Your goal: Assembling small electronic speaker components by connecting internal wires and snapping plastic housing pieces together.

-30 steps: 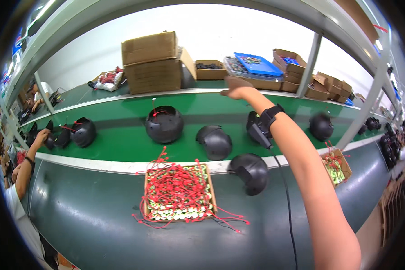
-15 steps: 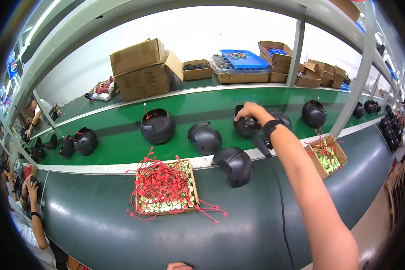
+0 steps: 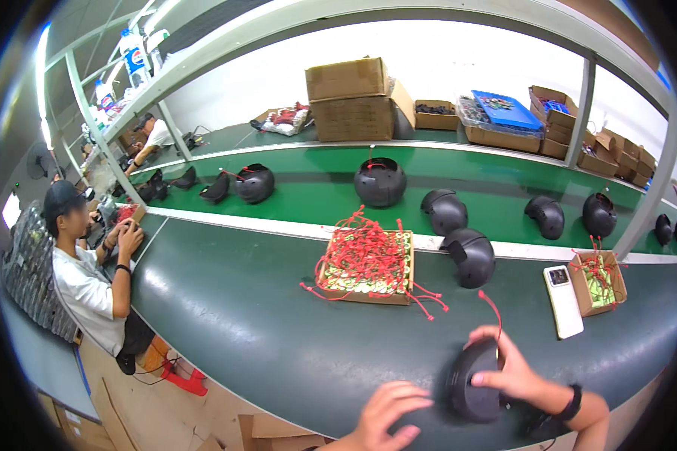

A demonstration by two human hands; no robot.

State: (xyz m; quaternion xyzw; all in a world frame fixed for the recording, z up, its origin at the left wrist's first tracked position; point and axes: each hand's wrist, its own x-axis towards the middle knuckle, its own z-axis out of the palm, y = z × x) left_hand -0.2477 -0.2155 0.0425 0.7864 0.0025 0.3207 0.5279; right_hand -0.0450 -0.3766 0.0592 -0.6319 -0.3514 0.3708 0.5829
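Note:
My right hand (image 3: 513, 368) grips a rounded black plastic shell (image 3: 466, 387) at the near edge of the bench, its thumb lying over the side. A red wire with a small connector (image 3: 490, 304) rises above the shell. Just left of it my left hand (image 3: 387, 417) is raised, fingers spread, holding nothing and apart from the shell. Beyond, a shallow box of green-wrapped cells with a tangle of red wires (image 3: 357, 259) sits on the bench. Another black shell (image 3: 470, 259) rests near the bench's far edge.
A white phone (image 3: 568, 312) lies beside a small carton of green cells (image 3: 598, 282) at right. Several black shells, one of them here (image 3: 380, 184), stand along the green conveyor belt (image 3: 316, 188). A co-worker (image 3: 90, 278) works at left. A metal post (image 3: 651, 188) rises at right.
My right hand has come back from the belt to the near bench edge, now with a black shell. My left hand has come further into view. The view has turned left.

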